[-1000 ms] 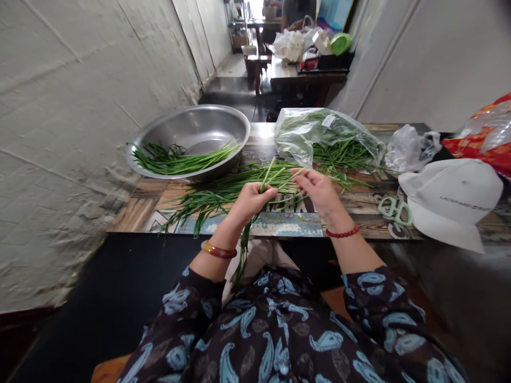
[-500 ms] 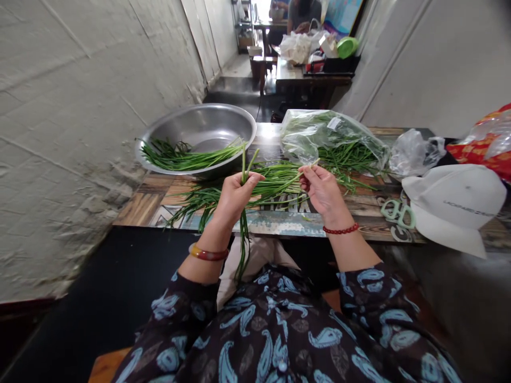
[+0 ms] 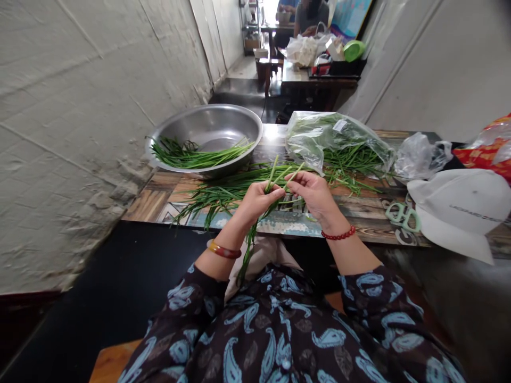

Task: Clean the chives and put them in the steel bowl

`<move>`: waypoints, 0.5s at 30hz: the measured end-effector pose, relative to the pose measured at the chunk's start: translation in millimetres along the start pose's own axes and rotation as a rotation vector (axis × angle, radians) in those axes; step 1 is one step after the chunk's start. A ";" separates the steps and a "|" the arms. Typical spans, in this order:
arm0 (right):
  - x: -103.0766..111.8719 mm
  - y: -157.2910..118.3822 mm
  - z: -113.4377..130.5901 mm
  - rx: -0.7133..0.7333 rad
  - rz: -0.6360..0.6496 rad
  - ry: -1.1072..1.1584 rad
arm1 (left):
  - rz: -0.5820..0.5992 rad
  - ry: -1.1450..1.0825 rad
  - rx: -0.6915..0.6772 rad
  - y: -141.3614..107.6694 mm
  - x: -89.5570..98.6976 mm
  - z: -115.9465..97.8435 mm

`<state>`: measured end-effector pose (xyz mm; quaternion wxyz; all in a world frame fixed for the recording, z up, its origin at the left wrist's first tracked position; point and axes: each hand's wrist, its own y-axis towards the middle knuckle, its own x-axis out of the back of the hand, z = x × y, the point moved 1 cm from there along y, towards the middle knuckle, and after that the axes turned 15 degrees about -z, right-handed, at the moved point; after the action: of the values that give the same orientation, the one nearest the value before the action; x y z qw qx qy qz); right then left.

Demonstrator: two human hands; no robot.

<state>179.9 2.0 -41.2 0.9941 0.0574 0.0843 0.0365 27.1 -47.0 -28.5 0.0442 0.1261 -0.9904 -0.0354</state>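
My left hand (image 3: 261,201) is closed around a few garlic chives (image 3: 248,250), their pale stems sticking up above the thumb and the dark leaves dangling past the table edge. Close beside it, my right hand (image 3: 310,192) pinches the pale end of a chive stem (image 3: 294,174) between thumb and fingers. Beneath both hands a loose pile of chives (image 3: 215,194) lies on the wooden table. A wide steel basin (image 3: 207,119) behind my left hand holds more chives along its near side. Behind my right hand, a clear plastic bag (image 3: 315,133) lies over another heap of chives.
Green-handled scissors (image 3: 403,217) and a white cap (image 3: 459,207) lie at the right. A crumpled plastic bag (image 3: 421,154) and a red package (image 3: 489,146) are behind them. People sit at the back, beyond another table (image 3: 293,77) with bags.
My right hand has come left, bringing its chive stem up to the bunch in my left hand. The bunch now leans to the right, and the camera view has shifted slightly.
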 end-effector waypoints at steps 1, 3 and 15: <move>0.7 -0.6 0.1 0.031 0.030 -0.021 | -0.005 -0.012 0.005 0.0 0.3 0.1; 3.5 0.7 0.1 0.100 0.080 -0.067 | -0.029 -0.013 0.002 -0.1 1.2 0.2; 64.2 34.7 8.3 0.161 -0.398 0.048 | -0.099 0.053 0.044 1.4 14.2 10.8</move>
<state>242.2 40.7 -39.4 0.9716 0.1181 0.1204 -0.1661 12.0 -48.7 -38.0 0.0658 0.1768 -0.9820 -0.0123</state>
